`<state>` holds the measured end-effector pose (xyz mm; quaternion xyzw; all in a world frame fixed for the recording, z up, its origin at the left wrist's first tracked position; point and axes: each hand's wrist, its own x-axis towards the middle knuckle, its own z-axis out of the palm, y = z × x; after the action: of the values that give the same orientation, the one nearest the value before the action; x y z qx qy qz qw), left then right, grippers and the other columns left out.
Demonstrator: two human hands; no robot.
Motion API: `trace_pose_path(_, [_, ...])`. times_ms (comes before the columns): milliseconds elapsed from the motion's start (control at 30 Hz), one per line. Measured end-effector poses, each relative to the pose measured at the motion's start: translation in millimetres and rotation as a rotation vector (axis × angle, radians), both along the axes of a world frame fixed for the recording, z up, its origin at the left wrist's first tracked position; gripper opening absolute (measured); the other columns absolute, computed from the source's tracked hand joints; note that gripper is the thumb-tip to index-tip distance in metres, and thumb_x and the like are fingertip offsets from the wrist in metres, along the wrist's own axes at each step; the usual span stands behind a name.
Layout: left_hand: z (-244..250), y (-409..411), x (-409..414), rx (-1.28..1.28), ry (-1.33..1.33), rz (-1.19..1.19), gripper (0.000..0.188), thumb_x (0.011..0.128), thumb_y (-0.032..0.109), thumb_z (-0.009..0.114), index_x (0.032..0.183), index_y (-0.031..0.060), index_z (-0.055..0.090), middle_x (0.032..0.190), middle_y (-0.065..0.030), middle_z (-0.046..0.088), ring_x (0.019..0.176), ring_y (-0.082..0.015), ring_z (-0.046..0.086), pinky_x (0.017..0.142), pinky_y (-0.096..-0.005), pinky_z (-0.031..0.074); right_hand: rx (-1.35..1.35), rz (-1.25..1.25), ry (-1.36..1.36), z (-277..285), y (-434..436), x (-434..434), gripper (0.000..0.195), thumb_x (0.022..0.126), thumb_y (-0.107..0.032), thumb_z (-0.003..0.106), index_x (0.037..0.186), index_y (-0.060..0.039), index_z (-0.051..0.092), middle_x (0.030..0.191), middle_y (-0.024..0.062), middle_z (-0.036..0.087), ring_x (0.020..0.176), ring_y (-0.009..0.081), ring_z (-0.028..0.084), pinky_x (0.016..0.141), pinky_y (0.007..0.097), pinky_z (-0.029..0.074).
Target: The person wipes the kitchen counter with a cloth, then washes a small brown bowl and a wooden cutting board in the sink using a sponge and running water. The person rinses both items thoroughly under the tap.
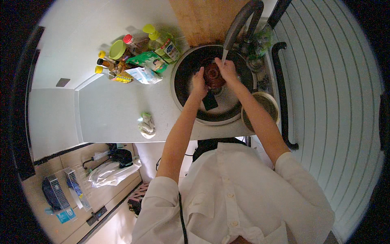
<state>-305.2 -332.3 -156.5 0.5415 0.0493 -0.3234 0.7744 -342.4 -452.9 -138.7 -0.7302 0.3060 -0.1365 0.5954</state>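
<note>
Both hands are over a round sink (214, 122) with a dark basin. A round reddish-brown item (214, 74), perhaps a bowl or lid, is held between them under the tap. My left hand (199, 82) grips its left side, fingers pointing up. My right hand (226, 70) grips its upper right side, close beneath the tip of the grey tap (236, 27). A dark rectangular thing (210, 100) lies below the item in the sink, near my left wrist. The exact kind of the held item is too blurred to tell.
Bottles, including a pump bottle (164, 48), and a green packet (149, 61) stand left of the sink. A crumpled cloth (147, 126) lies near the counter's front edge. A round ribbed basket (265, 105) sits under my right forearm. A wooden board (204, 21) leans behind the sink.
</note>
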Motion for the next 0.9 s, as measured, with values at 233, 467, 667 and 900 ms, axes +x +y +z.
trace_pose_path(233, [33.4,-39.8,2.6,0.266,-0.104,-0.187,0.033,0.077,0.030,0.048,0.076,-0.0025,0.053,0.074,-0.0086,0.057,0.064,-0.0248,0.053,0.058,-0.0366,0.040,0.171,0.123,-0.085,0.8,-20.3,-28.8,0.028,0.083,-0.028,0.041,0.087,-0.0035,0.055,0.082,0.0054,0.053,0.078,0.0152,0.051,0.069,0.0283,0.039])
trace_pose_path(467, [39.5,-79.8,-12.7,0.635,-0.828,-0.189,0.045,0.079,0.036,0.042,0.065,-0.0044,0.052,0.061,-0.0202,0.052,0.060,-0.0336,0.052,0.053,-0.0387,0.037,0.131,-0.059,-0.139,22.0,-34.1,-58.5,0.027,0.079,-0.028,0.047,0.080,-0.0037,0.057,0.077,0.0044,0.056,0.072,0.0152,0.051,0.067,0.0272,0.040])
trace_pose_path(667, [35.0,-65.6,-8.4,0.411,-0.604,-0.086,0.041,0.081,0.030,0.043,0.051,0.0030,0.034,0.045,-0.0022,0.028,0.044,-0.0119,0.023,0.042,-0.0313,0.021,-0.126,-0.061,0.039,28.1,-17.5,-44.7,0.043,0.081,-0.037,0.041,0.063,0.0014,0.049,0.054,0.0103,0.050,0.052,0.0136,0.043,0.051,0.0331,0.035])
trace_pose_path(900, [15.1,-14.1,23.5,0.040,-0.101,0.167,0.024,0.079,0.021,0.050,0.064,0.0028,0.053,0.060,-0.0002,0.050,0.052,-0.0095,0.044,0.048,-0.0239,0.035,0.409,0.577,-0.070,38.5,-11.2,-5.1,0.032,0.081,-0.034,0.044,0.079,-0.0022,0.051,0.074,0.0014,0.051,0.069,0.0110,0.046,0.064,0.0261,0.038])
